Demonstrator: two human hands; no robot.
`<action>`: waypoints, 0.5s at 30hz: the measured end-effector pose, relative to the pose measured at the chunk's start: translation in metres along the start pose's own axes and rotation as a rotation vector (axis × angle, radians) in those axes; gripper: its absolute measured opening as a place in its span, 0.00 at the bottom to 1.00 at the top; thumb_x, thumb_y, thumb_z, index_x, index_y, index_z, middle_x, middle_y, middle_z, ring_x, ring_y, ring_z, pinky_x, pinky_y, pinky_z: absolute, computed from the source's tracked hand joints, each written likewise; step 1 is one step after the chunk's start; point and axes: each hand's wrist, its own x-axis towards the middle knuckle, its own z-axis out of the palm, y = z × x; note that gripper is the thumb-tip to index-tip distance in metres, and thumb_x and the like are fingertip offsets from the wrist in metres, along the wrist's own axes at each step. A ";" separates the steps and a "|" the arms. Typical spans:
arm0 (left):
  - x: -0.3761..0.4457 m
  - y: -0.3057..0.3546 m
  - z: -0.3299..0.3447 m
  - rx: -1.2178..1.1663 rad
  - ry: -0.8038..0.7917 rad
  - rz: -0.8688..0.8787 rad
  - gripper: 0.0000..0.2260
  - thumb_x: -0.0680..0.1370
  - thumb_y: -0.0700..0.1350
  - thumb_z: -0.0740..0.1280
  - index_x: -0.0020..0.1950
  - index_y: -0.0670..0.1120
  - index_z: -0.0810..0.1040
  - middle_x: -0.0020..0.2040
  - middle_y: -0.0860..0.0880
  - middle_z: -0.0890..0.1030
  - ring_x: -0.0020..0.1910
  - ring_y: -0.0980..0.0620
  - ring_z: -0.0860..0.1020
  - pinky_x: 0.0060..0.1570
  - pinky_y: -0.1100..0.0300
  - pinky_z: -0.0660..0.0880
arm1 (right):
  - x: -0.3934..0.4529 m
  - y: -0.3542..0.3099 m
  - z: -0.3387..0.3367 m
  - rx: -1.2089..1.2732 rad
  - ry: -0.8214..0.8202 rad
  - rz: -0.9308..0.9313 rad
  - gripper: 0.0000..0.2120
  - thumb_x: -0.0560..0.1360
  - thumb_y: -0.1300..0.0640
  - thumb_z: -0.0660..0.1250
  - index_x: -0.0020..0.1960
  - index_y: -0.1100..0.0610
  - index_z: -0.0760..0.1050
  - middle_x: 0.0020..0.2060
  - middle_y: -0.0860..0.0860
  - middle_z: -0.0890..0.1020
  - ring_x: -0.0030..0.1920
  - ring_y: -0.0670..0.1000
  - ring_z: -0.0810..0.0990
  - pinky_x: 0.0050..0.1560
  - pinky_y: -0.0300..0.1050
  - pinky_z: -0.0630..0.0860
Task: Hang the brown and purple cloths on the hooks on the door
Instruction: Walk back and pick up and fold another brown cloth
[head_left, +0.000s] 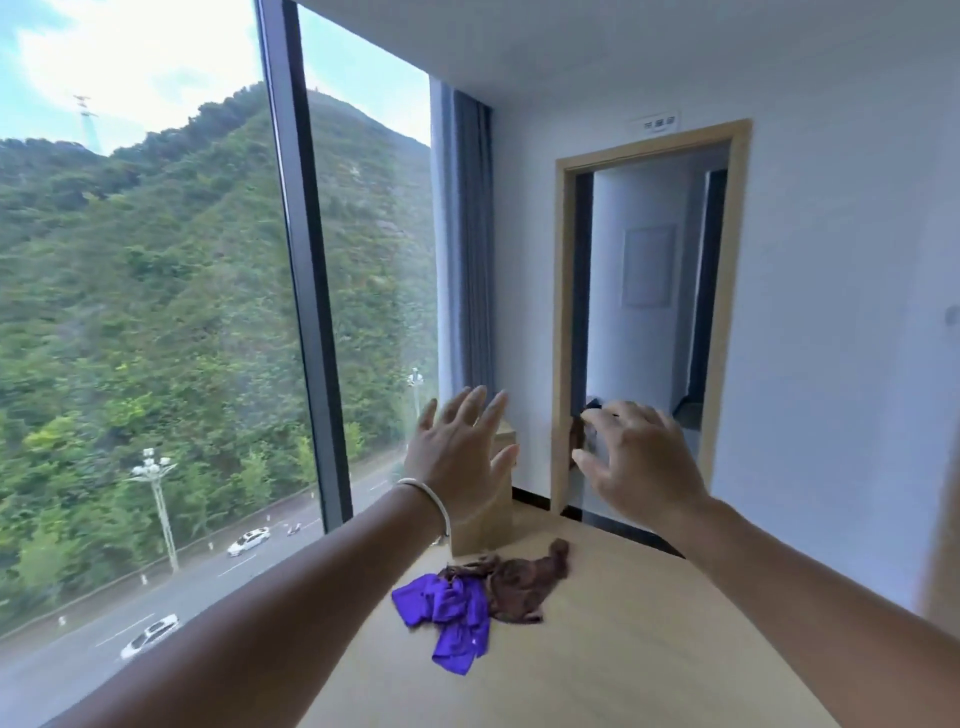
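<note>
Both hands up in the air w/ nothing in them. Left hand (460, 452) has its fingers (475, 410) spread wide and straight, palm facing away. Right hand (636, 457) has fingers (597, 418) apart too but a bit curled, thumb out to the side, gripping nothing.

Below and between the fingers, on the light wooden desk (649, 649), sit the crumpled purple cloth (452, 613) and the crumpled brown cloth (524, 577), touching, brown partly over the purple. Both well apart from the hands. Lots of bare desk to the right of the cloths.

Just past the left fingers is a tan wooden box (483, 525) at the desk's far edge. Beyond the right fingers is the wood-framed doorway (727, 260); can't tell about hooks. Big glass window (156, 312) off to the left.
</note>
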 end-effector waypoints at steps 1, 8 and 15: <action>0.011 0.010 0.009 -0.024 -0.001 0.027 0.29 0.79 0.61 0.52 0.78 0.53 0.51 0.77 0.48 0.57 0.77 0.49 0.53 0.75 0.45 0.49 | 0.000 0.015 0.001 -0.022 -0.007 0.026 0.22 0.76 0.42 0.60 0.67 0.50 0.70 0.63 0.50 0.74 0.66 0.52 0.69 0.69 0.56 0.62; 0.085 0.071 0.079 -0.151 0.016 0.196 0.28 0.79 0.62 0.51 0.77 0.53 0.52 0.78 0.48 0.56 0.77 0.48 0.53 0.74 0.42 0.52 | 0.003 0.106 0.019 -0.160 -0.047 0.191 0.27 0.76 0.40 0.59 0.70 0.51 0.66 0.67 0.51 0.71 0.68 0.53 0.66 0.70 0.54 0.60; 0.187 0.109 0.156 -0.230 0.045 0.319 0.28 0.79 0.63 0.50 0.77 0.54 0.52 0.78 0.48 0.55 0.77 0.47 0.53 0.74 0.44 0.48 | 0.042 0.184 0.052 -0.280 -0.091 0.327 0.27 0.77 0.38 0.57 0.71 0.50 0.65 0.70 0.50 0.68 0.71 0.52 0.63 0.72 0.55 0.57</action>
